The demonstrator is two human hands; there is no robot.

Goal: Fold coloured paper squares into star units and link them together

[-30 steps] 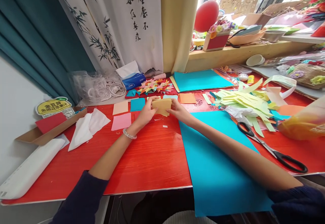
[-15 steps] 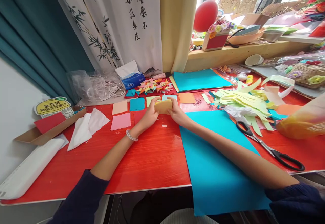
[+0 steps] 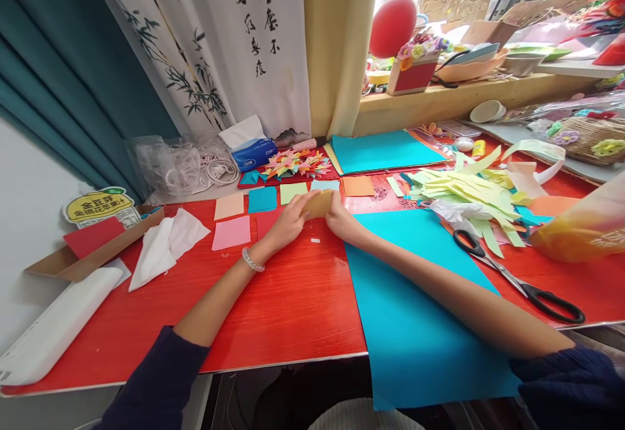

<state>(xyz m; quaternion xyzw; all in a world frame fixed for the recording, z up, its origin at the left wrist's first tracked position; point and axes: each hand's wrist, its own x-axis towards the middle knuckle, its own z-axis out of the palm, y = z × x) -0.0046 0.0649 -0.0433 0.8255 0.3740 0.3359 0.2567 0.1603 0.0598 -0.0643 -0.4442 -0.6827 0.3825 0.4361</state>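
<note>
The yellow-brown paper (image 3: pixel 318 204) is located between my two hands, raised above the red table (image 3: pixel 288 306). The fingers of my left hand (image 3: pixel 289 225) pinch its left side; the fingers of my right hand (image 3: pixel 342 218) pinch its right side. Beyond the fingertips: light green paper (image 3: pixel 293 192) and light blue paper (image 3: pixel 325 185). Left of the left fingers: pink paper (image 3: pixel 231 233). Right of the right fingers: large blue sheet (image 3: pixel 420 300), lying under my right forearm, and scissors (image 3: pixel 518 282).
</note>
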